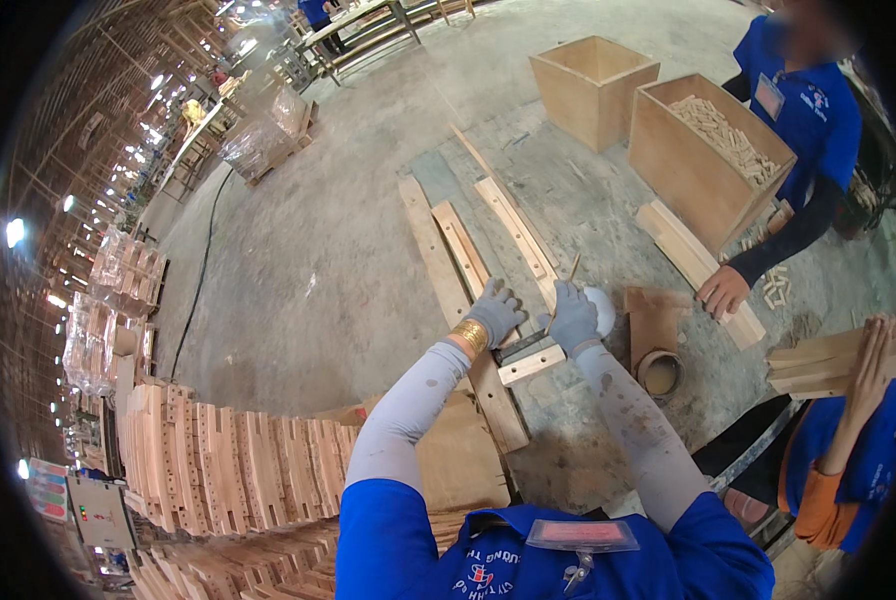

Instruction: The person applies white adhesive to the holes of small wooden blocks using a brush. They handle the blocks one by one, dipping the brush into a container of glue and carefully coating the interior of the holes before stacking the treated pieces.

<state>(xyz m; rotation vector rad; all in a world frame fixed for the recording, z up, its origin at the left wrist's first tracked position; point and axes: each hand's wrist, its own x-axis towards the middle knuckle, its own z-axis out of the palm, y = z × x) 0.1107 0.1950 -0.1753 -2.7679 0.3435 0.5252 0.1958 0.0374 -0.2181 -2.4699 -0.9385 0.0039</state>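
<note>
My left hand (498, 313), in a grey glove, lies over the near end of a wooden rail with holes (460, 245), its fingers somewhat apart. Beside it, my gloved right hand (572, 318) is closed around a thin stick (575, 266) that points up and away; its lower end is hard to make out. Just below both hands lie a dark strip (524, 346) and a short wooden block with holes (531, 366). A longer drilled rail (513, 228) stretches away past my right hand. A white round object (601, 311) is partly hidden behind that hand.
A long board (501, 405) runs along the table's left edge. To the right stand a brown pot (660, 373), a box of wooden dowels (703, 185) and another box (593, 95). One co-worker's hand (724, 292) touches boards; another's (873, 350) is nearby. Stacked drilled rails (238, 460) fill the lower left.
</note>
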